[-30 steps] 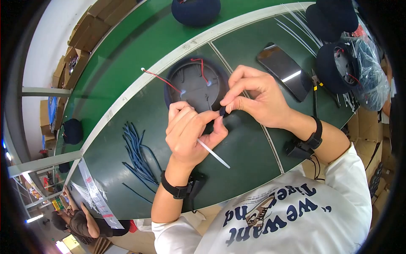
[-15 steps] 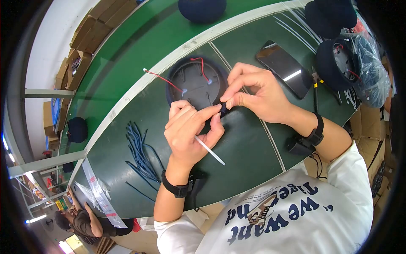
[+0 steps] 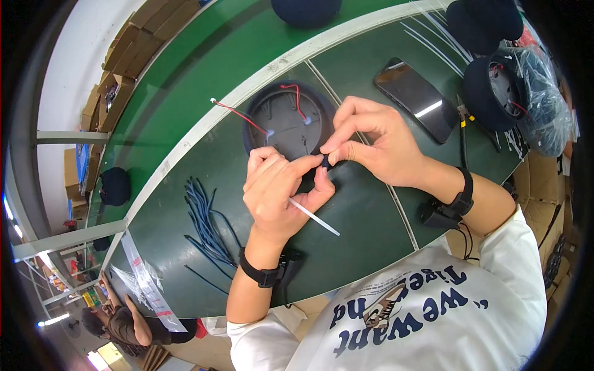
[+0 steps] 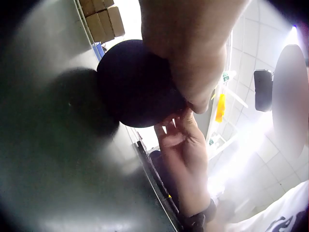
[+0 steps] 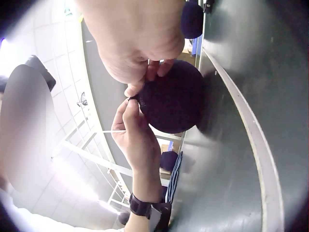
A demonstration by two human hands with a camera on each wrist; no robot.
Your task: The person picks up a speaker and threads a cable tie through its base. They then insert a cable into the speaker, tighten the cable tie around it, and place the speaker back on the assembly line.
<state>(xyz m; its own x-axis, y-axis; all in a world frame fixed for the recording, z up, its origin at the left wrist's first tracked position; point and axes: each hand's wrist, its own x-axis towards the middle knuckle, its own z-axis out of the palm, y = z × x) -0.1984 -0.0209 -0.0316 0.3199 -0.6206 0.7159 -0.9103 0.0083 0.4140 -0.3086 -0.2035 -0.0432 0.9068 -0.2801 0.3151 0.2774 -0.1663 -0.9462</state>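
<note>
The work sits at the near rim of the round disc, which lies grey face up on the dark table in front of the person; both hands meet there on a small dark piece. The right hand has its thumb and forefinger closed in a pinch on that piece, the other fingers arched above it; the left hand is curled, its forefinger tip touching the same piece, and it grips a white strip whose free end sticks out from under the thumb toward the person. From the right wrist view the disc shows as a dark round shape just beside the fingertips, the white strip standing out sideways from the left hand. As I judge it, the job is in its middle — the strip is in hand and brought to the rim, yet no closed loop shows, and whether it is threaded through the dark piece is hidden by the fingers; the long tail is uncut. The red wires lie loose across the disc, one trailing off onto the table — unbound, as far as can be seen; a bunch of blue cords lies to the left, and a phone beyond the right hand.
</note>
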